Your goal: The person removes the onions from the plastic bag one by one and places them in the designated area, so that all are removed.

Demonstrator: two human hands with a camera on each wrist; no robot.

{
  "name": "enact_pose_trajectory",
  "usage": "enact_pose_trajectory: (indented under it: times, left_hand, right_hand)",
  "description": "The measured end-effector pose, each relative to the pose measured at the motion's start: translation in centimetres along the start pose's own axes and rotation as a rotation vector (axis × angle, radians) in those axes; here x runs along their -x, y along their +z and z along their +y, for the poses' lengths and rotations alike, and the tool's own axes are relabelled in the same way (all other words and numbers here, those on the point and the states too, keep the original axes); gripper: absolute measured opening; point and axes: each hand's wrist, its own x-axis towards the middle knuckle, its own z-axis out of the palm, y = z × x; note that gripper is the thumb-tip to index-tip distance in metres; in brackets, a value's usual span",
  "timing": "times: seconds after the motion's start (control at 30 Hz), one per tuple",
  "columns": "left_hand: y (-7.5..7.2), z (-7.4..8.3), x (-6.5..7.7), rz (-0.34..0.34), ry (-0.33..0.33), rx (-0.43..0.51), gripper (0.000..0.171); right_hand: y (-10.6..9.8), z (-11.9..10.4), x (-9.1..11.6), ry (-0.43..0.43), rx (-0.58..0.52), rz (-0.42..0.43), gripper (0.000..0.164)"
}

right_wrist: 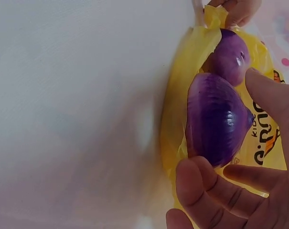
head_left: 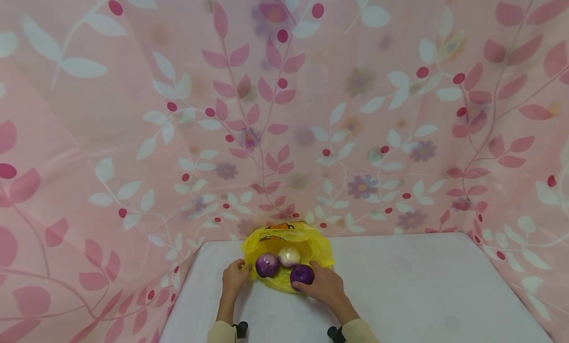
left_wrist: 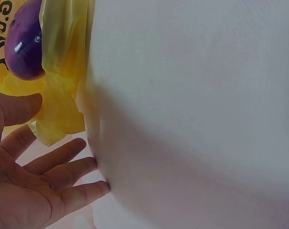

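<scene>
A yellow plastic bag (head_left: 317, 239) lies mouth-forward on the table, with dark and orange print. Inside its mouth sit a purple onion (head_left: 267, 265) and a paler, white-topped onion (head_left: 289, 256). My left hand (head_left: 235, 278) pinches the bag's left edge between thumb and index finger, the other fingers spread out, as the left wrist view shows. At the front right of the mouth, my right hand (head_left: 328, 285) holds a dark purple onion (right_wrist: 217, 119), thumb on one side and fingertips on the other. The pale onion is hidden in the right wrist view.
A white-covered table (head_left: 418, 284) extends to both sides of the bag. Behind it hangs a pink curtain (head_left: 311, 185) with leaf and flower print, reaching the table's back edge and surrounding both sides. Dark straps with small cameras (head_left: 241, 329) sit on the wrists.
</scene>
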Motion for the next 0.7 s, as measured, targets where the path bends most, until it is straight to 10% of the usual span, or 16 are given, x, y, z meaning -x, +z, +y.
enact_pose_trajectory:
  times: [0.7]
  left_hand:
    - [0.3, -0.5, -0.3, -0.011, 0.001, -0.018, 0.024]
  right_hand:
    - [1.1, -0.4, -0.4, -0.029, 0.045, 0.019, 0.068]
